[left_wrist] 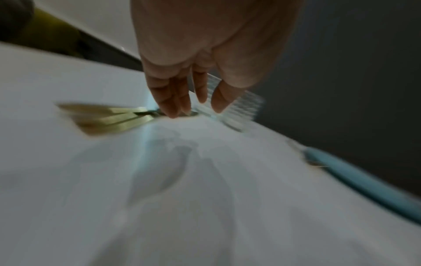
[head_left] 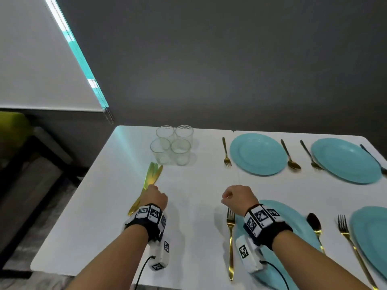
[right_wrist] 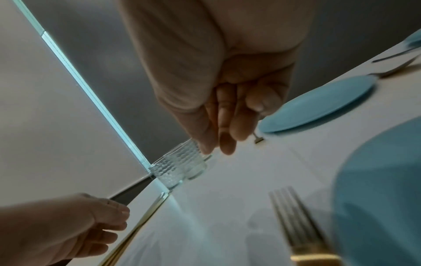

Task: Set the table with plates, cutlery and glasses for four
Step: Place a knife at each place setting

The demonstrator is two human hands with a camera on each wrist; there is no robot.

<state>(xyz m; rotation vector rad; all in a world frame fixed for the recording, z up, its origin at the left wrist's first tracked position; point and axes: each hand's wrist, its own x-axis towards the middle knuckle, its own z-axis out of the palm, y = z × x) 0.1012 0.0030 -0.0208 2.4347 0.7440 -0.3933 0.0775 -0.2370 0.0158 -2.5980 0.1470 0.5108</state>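
Reaching down near the left edge of the white table [head_left: 100,222], the left hand [head_left: 156,198] has its fingertips [left_wrist: 173,109] on the bundle of gold metal knives [head_left: 149,181], which lies on the tabletop pointing toward the far edge; the fingers hang nearly straight in the left wrist view, and whether they actually pinch the knives cannot be told through the blur. Just beyond the knife tips, toward the far edge, stand four clear dimpled drinking glasses [head_left: 171,147], upright and clustered in a tight square. The right hand [head_left: 237,197] hovers above the middle of the table with its fingers curled loosely inward and nothing between them. Beneath its wrist lies a round turquoise plate [head_left: 293,214] at the near edge, with a gold fork [head_left: 230,237] just beside it on the left and a gold spoon with a dark bowl [head_left: 315,227] on its right. A second gold fork [head_left: 351,241] lies next to another turquoise plate [head_left: 370,237] at the near right corner. Along the far edge sit two more turquoise plates [head_left: 258,153], [head_left: 345,160], the first flanked by a small gold fork [head_left: 226,151] and a gold spoon [head_left: 290,155], the second by another fork [head_left: 312,155] and a dark utensil [head_left: 372,158] resting on its right rim.
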